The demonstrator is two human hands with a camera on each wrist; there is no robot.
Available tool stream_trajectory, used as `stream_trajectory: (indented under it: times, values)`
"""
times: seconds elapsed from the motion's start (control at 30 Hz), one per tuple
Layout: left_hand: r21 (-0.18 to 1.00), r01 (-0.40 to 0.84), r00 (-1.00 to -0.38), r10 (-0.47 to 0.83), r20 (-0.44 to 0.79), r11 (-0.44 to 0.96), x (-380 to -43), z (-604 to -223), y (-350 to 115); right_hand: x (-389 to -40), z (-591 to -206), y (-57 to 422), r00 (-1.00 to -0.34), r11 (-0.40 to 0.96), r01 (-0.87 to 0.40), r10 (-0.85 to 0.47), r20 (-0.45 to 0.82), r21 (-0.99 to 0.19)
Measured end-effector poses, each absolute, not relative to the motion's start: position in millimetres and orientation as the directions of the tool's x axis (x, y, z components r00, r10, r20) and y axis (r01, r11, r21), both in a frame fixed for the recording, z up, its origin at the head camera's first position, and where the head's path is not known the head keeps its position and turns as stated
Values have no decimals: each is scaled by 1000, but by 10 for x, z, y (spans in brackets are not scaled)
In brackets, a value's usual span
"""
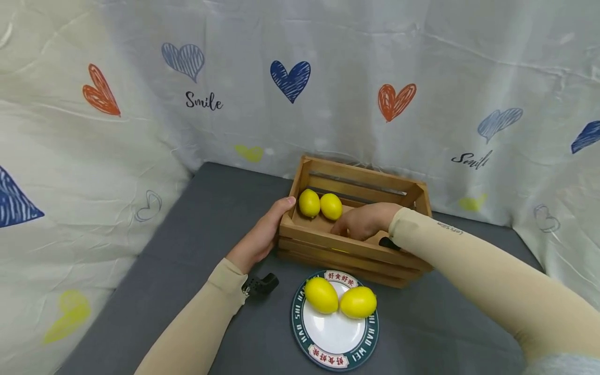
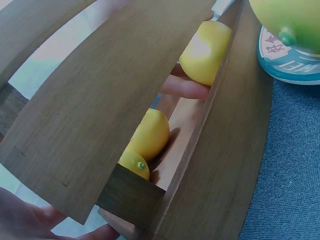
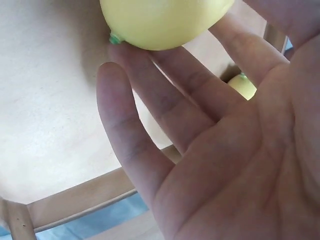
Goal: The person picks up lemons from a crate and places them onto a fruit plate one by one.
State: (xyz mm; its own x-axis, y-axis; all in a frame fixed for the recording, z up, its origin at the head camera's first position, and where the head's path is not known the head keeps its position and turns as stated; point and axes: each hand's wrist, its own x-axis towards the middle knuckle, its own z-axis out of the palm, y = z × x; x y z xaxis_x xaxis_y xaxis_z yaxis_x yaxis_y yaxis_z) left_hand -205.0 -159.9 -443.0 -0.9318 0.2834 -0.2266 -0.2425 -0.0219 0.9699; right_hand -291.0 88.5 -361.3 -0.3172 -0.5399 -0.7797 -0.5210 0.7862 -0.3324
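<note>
My left hand (image 1: 262, 229) grips the left end of a slatted wooden crate (image 1: 337, 237), thumb on the top rim. Inside the crate, my right hand (image 1: 367, 220) reaches down over the front slat. It holds a yellow lemon (image 3: 162, 22) with a green tip, fingers curled at its side; the front slats mostly hide this lemon in the head view. Between the slats in the left wrist view, the held lemon (image 2: 206, 52) shows with a finger against it. Two more lemons, one at the left end (image 1: 309, 203) and one beside it (image 1: 331, 207), lie on the crate floor.
In front of the crate, a white plate (image 1: 333, 336) with a dark green lettered rim bears two lemons, a left one (image 1: 321, 295) and a right one (image 1: 358, 302). Grey cloth (image 1: 187, 250) covers the table. A curtain (image 1: 337, 62) printed with hearts hangs behind the crate.
</note>
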Motion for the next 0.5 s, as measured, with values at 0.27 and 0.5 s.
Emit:
stream_trajectory:
  times: [0.27,0.5]
  values:
    - [967,-254,-927,287,-240,-10,-2041,-4412,-1589,-2888,-3550,956,-396,773,-560,-565,-724,-297]
    - [963,-268,-929,269,-255,-12,-2050,-4393,-1591,-2856,-3220,1108,-523,778,-545,-607,-598,-312]
